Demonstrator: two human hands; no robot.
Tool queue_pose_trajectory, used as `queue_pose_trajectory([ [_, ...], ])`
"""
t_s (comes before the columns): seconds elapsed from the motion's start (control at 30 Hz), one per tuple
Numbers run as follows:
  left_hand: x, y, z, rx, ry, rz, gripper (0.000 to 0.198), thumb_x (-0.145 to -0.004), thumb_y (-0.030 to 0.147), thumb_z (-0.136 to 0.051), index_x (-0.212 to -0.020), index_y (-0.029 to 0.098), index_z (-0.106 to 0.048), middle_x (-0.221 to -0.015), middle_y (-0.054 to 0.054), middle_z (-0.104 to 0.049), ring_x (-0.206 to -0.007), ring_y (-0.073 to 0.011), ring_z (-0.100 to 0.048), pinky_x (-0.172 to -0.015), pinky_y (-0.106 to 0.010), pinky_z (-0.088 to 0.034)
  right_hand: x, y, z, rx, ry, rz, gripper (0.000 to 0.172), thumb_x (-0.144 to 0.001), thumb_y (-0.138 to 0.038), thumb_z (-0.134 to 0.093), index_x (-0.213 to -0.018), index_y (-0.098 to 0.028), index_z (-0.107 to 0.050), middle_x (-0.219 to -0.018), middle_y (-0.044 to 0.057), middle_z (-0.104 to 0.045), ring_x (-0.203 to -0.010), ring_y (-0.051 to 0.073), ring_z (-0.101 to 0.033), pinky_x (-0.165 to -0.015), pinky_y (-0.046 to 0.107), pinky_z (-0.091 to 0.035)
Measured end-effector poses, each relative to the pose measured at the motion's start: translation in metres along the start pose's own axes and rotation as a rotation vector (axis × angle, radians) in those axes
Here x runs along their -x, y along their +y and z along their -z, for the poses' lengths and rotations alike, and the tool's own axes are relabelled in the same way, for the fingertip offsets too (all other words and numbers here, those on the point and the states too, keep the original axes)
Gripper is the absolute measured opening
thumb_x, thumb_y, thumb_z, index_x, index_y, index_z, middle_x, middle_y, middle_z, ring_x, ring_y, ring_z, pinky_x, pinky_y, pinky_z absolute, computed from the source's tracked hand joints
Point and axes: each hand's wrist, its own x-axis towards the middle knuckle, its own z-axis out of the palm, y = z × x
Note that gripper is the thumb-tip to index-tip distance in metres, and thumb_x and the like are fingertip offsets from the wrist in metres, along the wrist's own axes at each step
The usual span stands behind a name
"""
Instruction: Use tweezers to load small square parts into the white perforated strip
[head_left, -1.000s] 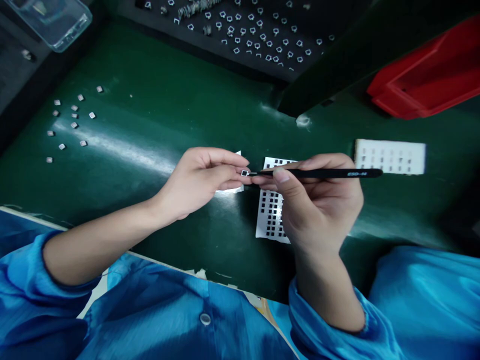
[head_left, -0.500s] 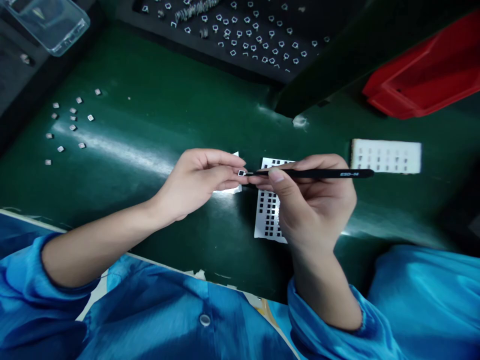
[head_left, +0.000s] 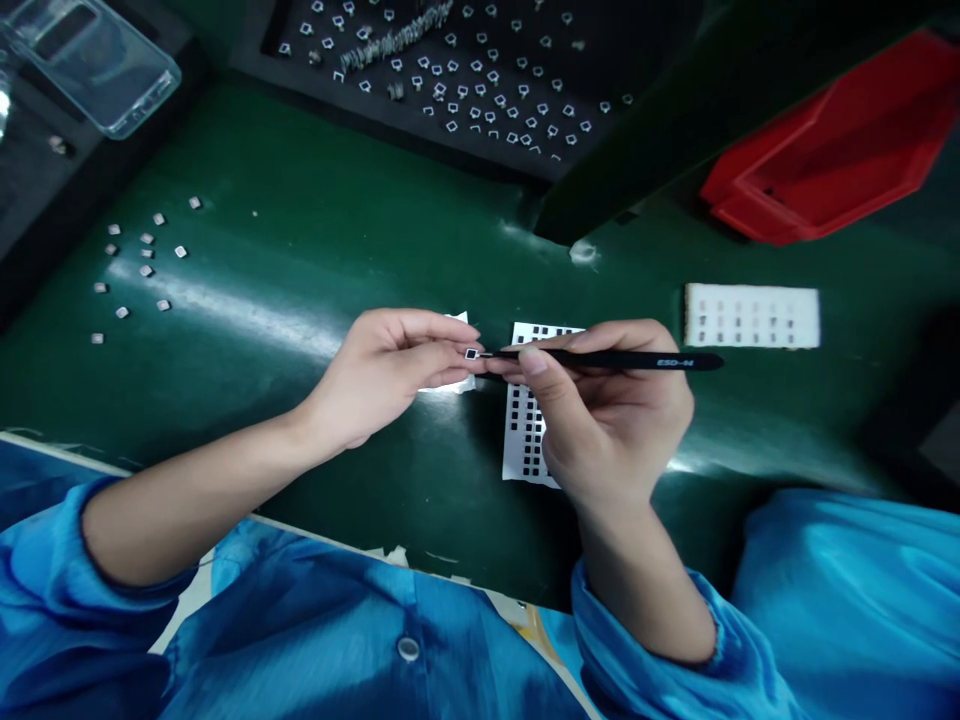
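Note:
Between its thumb and fingers, my left hand (head_left: 386, 375) pinches a tiny square part (head_left: 471, 354) with a white rim and a dark middle. My right hand (head_left: 615, 415) grips black tweezers (head_left: 637, 360) like a pen, and their tips reach to the part at the left fingertips. A white sheet with rows of small black squares (head_left: 525, 465) lies under my right hand, which hides some of it. Beneath my left fingers a white piece of paper (head_left: 450, 385) shows in part.
Several small square parts (head_left: 146, 271) lie scattered at left. A dark tray (head_left: 420, 140) at the back holds many metal frames. There is a clear plastic box (head_left: 112, 75) at upper left, a red bin (head_left: 810, 170) at right, and a white block (head_left: 806, 318) with rows of marks below it.
The whole view has shifted slightly, so that most things sit a little lower and further left. Both hands keep their grips, with the tweezers still at the small part.

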Motion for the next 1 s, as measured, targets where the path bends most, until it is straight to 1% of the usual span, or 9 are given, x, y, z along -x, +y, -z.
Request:
queue_pose_trajectory([
  [0.2, -0.002, -0.007, 0.002, -0.045, -0.014, -0.052, 0.015, -0.084, 0.018, -0.091, -0.098, 0.016, -0.086, -0.098, -0.007, -0.087, -0.099, -0.0231, -0.086, -0.099, -0.036, -0.068, 0.000, 0.003, 0.000, 0.011, 0.000, 0.044, 0.027, -0.096, -0.031, -0.091, -0.103, -0.028, -0.066, -0.098, 0.000, -0.084, -0.088, 0.022, -0.089, -0.079, 0.033, -0.074],
  [0.33, -0.005, -0.010, 0.006, -0.042, -0.044, -0.108, 0.018, -0.083, 0.025, -0.094, -0.092, 0.016, -0.081, -0.090, -0.006, -0.084, -0.089, -0.0196, -0.084, -0.086, -0.030, -0.066, 0.001, 0.001, 0.002, -0.001, -0.010, 0.049, 0.025, -0.095, -0.027, -0.091, -0.103, -0.027, -0.067, -0.099, 0.002, -0.087, -0.088, 0.023, -0.089, -0.078, 0.032, -0.074],
  [0.5, -0.002, -0.004, 0.011, -0.101, 0.007, -0.244, 0.025, -0.079, 0.023, -0.092, -0.092, 0.019, -0.071, -0.077, 0.001, -0.070, -0.063, -0.0104, -0.063, -0.062, -0.023, -0.053, -0.005, -0.001, 0.003, -0.108, 0.129, 0.098, 0.030, -0.090, -0.029, -0.095, -0.099, -0.025, -0.067, -0.093, 0.002, -0.087, -0.075, 0.025, -0.088, -0.070, 0.033, -0.075],
  [0.67, 0.003, 0.008, 0.012, -0.203, 0.045, -0.407, 0.032, -0.081, 0.030, -0.092, -0.081, 0.021, -0.061, -0.073, -0.001, -0.070, -0.060, -0.0111, -0.057, -0.057, -0.024, -0.046, -0.010, 0.000, 0.002, -0.162, 0.136, 0.128, 0.032, -0.087, -0.032, -0.097, -0.095, -0.025, -0.067, -0.090, 0.005, -0.087, -0.070, 0.027, -0.088, -0.065, 0.030, -0.074],
  [0.73, -0.003, 0.025, 0.019, -0.283, 0.087, -0.471, 0.031, -0.081, 0.032, -0.092, -0.080, 0.021, -0.063, -0.079, -0.004, -0.077, -0.066, -0.0141, -0.065, -0.064, -0.026, -0.051, -0.009, 0.000, 0.003, -0.156, 0.127, 0.141, 0.031, -0.088, -0.033, -0.096, -0.096, -0.025, -0.067, -0.093, 0.007, -0.087, -0.073, 0.028, -0.088, -0.065, 0.029, -0.074],
  [0.8, -0.019, 0.054, 0.030, -0.406, 0.177, -0.572, 0.028, -0.081, 0.032, -0.093, -0.082, 0.021, -0.067, -0.089, -0.007, -0.082, -0.080, -0.0188, -0.075, -0.076, -0.031, -0.058, -0.008, 0.001, 0.003, -0.154, 0.124, 0.153, 0.029, -0.090, -0.033, -0.094, -0.097, -0.024, -0.068, -0.095, 0.008, -0.087, -0.074, 0.028, -0.088, -0.066, 0.030, -0.074],
  [0.9, -0.060, 0.107, 0.054, -0.700, 0.390, -0.751, 0.020, -0.086, 0.028, -0.089, -0.088, 0.021, -0.071, -0.096, -0.006, -0.083, -0.091, -0.0202, -0.077, -0.086, -0.032, -0.058, -0.006, 0.003, 0.004, -0.147, 0.114, 0.181, 0.025, -0.093, -0.032, -0.091, -0.098, -0.024, -0.068, -0.095, 0.007, -0.087, -0.076, 0.027, -0.089, -0.069, 0.031, -0.074],
  [0.93, -0.077, 0.124, 0.061, -0.818, 0.465, -0.760, 0.016, -0.089, 0.026, -0.086, -0.090, 0.021, -0.070, -0.095, -0.005, -0.082, -0.090, -0.0187, -0.076, -0.086, -0.032, -0.058, -0.005, 0.003, 0.004, -0.136, 0.108, 0.197, 0.023, -0.094, -0.031, -0.090, -0.099, -0.024, -0.068, -0.095, 0.007, -0.087, -0.077, 0.027, -0.089, -0.070, 0.031, -0.074],
  [1.0, -0.111, 0.149, 0.073, -0.924, 0.503, -0.736, 0.011, -0.090, 0.015, -0.081, -0.087, 0.019, -0.070, -0.090, -0.004, -0.079, -0.087, -0.0173, -0.073, -0.087, -0.032, -0.056, -0.004, 0.006, 0.004, -0.100, 0.093, 0.233, 0.021, -0.095, -0.030, -0.088, -0.100, -0.025, -0.069, -0.097, 0.007, -0.087, -0.080, 0.027, -0.089, -0.071, 0.033, -0.074],
])
